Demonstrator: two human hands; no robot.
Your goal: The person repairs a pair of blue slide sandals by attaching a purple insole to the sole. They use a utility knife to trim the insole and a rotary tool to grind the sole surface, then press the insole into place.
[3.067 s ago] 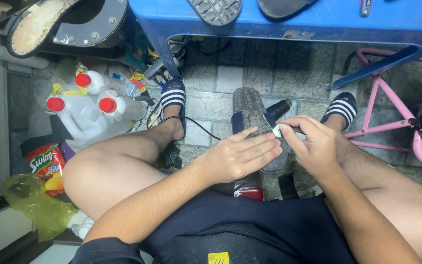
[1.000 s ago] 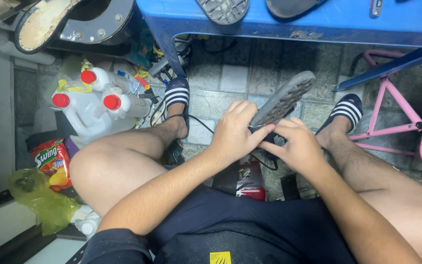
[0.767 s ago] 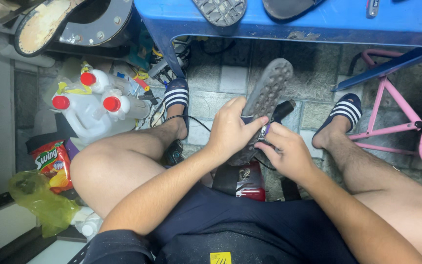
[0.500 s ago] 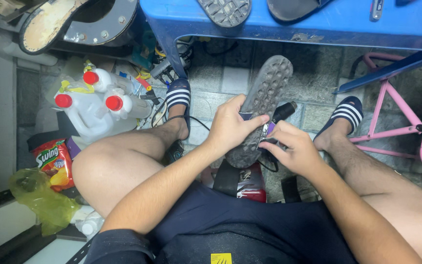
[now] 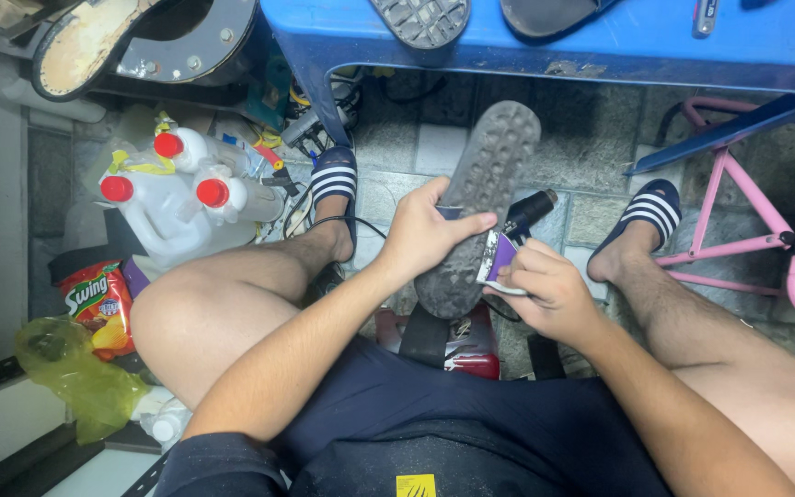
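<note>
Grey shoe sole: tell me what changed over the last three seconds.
The grey sole was swung upright, tread toward the camera. The left hand shifted to grip its edge; the right hand stayed beside it with the small purple-and-white object. Blue table and white jugs unchanged.

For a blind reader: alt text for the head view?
A seated person's left hand holds a grey shoe sole-up while the right hand presses a small purple tool against its edge, below a blue table.
</note>
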